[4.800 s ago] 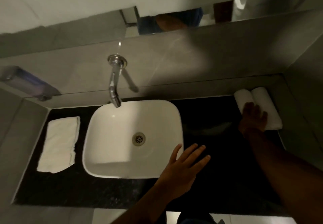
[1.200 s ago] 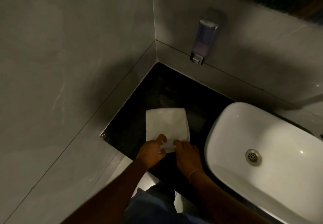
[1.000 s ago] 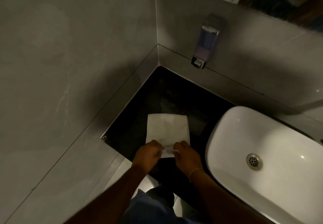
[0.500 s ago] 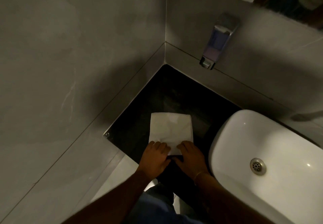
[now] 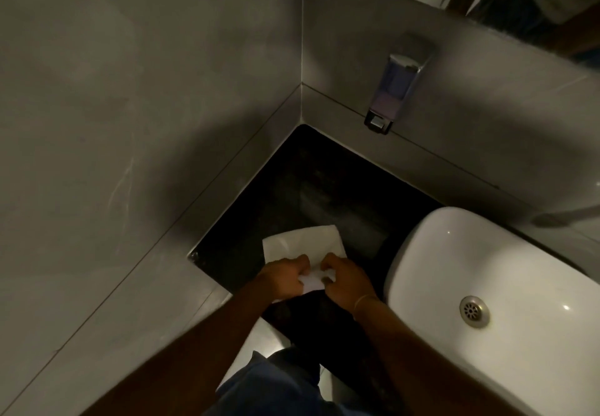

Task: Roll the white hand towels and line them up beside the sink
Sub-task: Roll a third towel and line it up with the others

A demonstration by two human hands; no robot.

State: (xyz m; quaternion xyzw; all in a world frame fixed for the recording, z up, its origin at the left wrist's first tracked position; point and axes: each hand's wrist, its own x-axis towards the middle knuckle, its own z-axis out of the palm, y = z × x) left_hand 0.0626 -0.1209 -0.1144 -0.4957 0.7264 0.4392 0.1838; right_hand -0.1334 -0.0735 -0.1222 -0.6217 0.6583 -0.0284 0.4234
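Observation:
A white hand towel [image 5: 303, 242] lies flat on the black counter [image 5: 324, 182], left of the white sink [image 5: 487, 273]. Its near end is curled up into a small roll under my fingers. My left hand [image 5: 281, 277] grips the left part of that rolled end. My right hand [image 5: 345, 277] grips the right part, fingers curled over it. The far half of the towel is still flat. The rolled towels on the other side of the sink are out of view.
Grey tiled walls close the counter's left and back sides and meet in a corner. A soap dispenser [image 5: 394, 91] hangs on the back wall above the counter. The sink's drain [image 5: 474, 311] shows at right. A mirror edge is at top right.
Earlier my right hand rested by two rolled towels right of the sink. The view swung left, both hands took the flat towel's near edge, and the flat part has grown shorter.

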